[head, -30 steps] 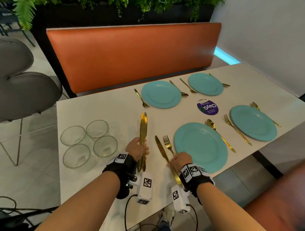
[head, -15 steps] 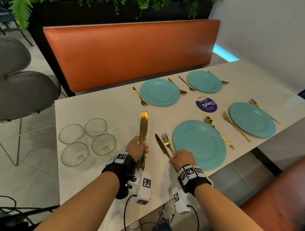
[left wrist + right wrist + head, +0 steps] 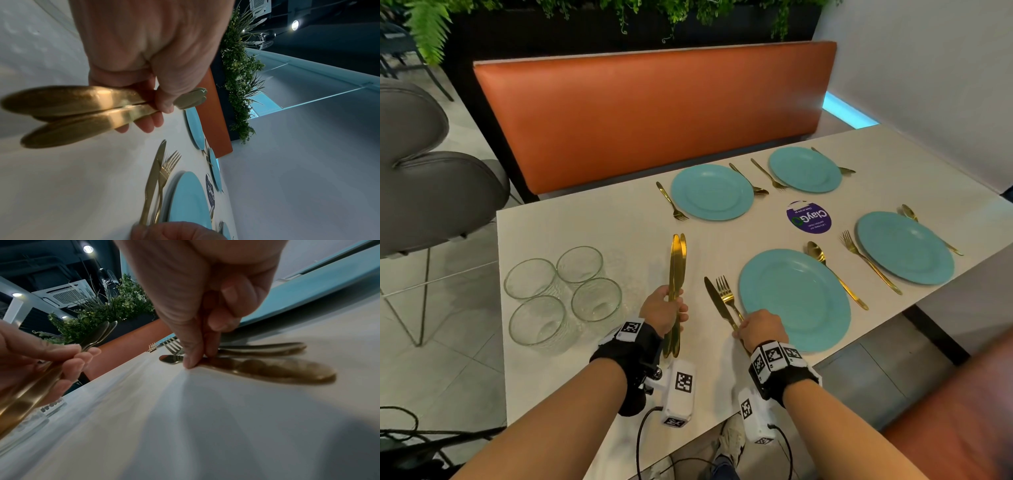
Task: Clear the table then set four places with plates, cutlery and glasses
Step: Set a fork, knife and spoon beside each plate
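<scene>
My left hand (image 3: 664,310) grips a bundle of gold knives (image 3: 677,260) by the handles, blades pointing away over the white table (image 3: 592,233). The wrist view shows the fingers wrapped round the bundle (image 3: 72,110). My right hand (image 3: 758,329) pinches the handle of a single gold knife (image 3: 717,303) that lies flat on the table beside a gold fork (image 3: 726,291), just left of the near teal plate (image 3: 794,298). In the right wrist view the thumb presses the knife (image 3: 267,368) next to the fork (image 3: 172,345).
Three more teal plates (image 3: 712,192) (image 3: 804,169) (image 3: 904,246) have gold forks and spoons beside them. Several empty glasses (image 3: 561,294) cluster at the table's left end. A purple sticker (image 3: 808,217) marks the middle. An orange bench (image 3: 654,113) runs behind.
My right hand has eased the single knife slightly closer alongside the fork. My left hand and its bundle of knives have barely moved.
</scene>
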`<state>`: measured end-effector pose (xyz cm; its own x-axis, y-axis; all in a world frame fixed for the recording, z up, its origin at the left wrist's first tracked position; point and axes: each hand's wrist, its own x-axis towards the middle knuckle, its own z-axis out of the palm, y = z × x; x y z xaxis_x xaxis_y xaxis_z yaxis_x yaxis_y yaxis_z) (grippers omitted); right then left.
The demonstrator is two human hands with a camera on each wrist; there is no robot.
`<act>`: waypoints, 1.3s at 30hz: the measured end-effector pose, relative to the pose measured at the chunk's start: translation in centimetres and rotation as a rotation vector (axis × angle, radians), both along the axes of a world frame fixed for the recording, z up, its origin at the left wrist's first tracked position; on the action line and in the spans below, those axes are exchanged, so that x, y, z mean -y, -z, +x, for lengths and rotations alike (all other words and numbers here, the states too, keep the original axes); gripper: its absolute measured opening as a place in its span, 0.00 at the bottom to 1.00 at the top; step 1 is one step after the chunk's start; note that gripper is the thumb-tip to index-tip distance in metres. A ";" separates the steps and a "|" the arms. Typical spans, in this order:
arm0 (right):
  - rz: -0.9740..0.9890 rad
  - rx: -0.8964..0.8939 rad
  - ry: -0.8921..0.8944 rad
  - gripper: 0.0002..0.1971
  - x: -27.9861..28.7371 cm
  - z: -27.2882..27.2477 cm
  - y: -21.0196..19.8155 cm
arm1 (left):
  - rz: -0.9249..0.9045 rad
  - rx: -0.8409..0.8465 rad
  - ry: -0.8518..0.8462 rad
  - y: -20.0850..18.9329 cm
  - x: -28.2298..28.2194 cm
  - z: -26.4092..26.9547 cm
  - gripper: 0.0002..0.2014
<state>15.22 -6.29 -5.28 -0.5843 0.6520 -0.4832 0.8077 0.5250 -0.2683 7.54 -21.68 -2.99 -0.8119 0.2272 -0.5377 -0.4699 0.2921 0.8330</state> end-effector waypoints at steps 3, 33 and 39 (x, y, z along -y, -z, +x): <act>-0.001 -0.022 -0.024 0.13 0.0 0.1 -0.2 | -0.006 0.009 0.004 0.0 -0.1 -0.1 0.11; -0.517 -0.501 0.213 0.07 -11.7 -3.3 -8.5 | 0.169 0.017 0.304 -5.5 -14.9 -1.9 0.04; -0.210 -0.307 0.182 0.09 -22.1 -4.3 -7.6 | 0.156 0.073 0.183 -4.6 -21.2 -4.6 0.10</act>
<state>10.92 15.76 2.36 -0.6067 0.6634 -0.4380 0.7478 0.2894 -0.5975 2.92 -0.45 1.62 -0.7096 0.4518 -0.5407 -0.4817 0.2488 0.8402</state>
